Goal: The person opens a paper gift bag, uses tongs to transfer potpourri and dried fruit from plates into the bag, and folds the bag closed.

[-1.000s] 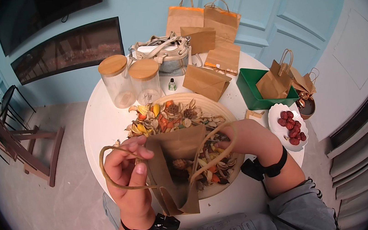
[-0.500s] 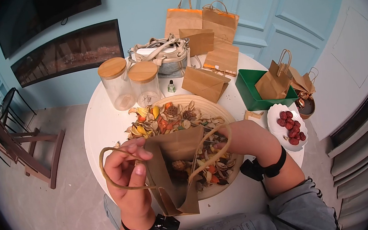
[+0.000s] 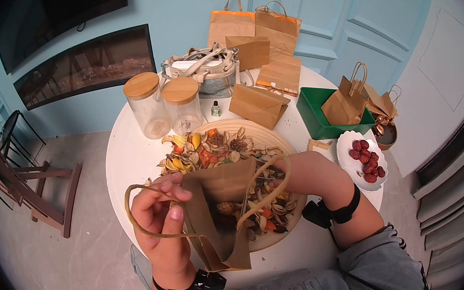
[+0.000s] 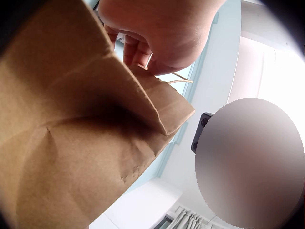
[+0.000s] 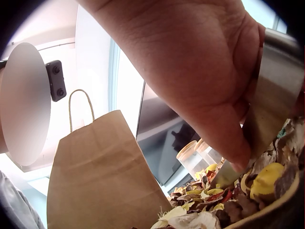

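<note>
Lower middle of the frame, brown paper bag (image 3: 222,182) gaped wide open, left hand (image 3: 161,208) pinched its left edge, right hand (image 3: 299,171) gripped some shiny metal tool (image 5: 279,90) down by the dried petals (image 3: 205,155), pale round bowl (image 3: 268,133) held those, white bench (image 3: 130,163) sat underneath.

In the head view, the table (image 3: 126,158) is lit softly and evenly, while the inside of the paper bag (image 3: 214,186) is left in shadow. The corners are blacked out, and the dark wall panel (image 3: 83,66) is bowed by the lens. In the left wrist view, the right side is washed out to white and the bag's fold is darkened. In the right wrist view, a pale sheen is caught on the metal tool (image 5: 279,86). In both wrist views, an oval patch (image 4: 250,164) is blurred.
</note>
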`<state>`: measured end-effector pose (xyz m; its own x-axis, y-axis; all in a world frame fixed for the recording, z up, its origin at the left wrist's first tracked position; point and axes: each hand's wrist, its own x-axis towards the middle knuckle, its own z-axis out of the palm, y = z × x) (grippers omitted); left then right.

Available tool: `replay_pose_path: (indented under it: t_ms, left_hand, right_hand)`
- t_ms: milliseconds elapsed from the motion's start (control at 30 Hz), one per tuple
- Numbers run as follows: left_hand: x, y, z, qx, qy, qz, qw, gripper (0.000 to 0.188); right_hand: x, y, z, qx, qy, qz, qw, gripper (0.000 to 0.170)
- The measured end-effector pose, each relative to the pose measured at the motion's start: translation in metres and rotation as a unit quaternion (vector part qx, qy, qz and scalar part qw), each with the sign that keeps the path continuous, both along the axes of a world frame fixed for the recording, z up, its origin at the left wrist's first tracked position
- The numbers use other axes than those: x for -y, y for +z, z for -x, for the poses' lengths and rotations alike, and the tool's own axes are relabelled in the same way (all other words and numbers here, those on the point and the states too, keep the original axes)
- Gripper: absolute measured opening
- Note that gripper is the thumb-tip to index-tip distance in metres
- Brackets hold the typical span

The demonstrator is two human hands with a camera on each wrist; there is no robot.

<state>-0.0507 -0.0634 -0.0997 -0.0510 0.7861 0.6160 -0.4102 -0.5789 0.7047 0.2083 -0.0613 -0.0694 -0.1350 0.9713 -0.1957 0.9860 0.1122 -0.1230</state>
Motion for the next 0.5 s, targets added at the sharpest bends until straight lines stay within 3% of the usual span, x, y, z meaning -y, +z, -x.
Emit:
replay_pose_path:
  t_ms: [500]
  left_hand:
    - [0.0006, 0.0011, 0.0004, -0.002, -0.002, 0.006, 1.0, 0.03]
  right_hand:
    - [-0.0004, -0.0012, 0.0021, 0.001, 0.005, 0.001, 1.0, 0.035]
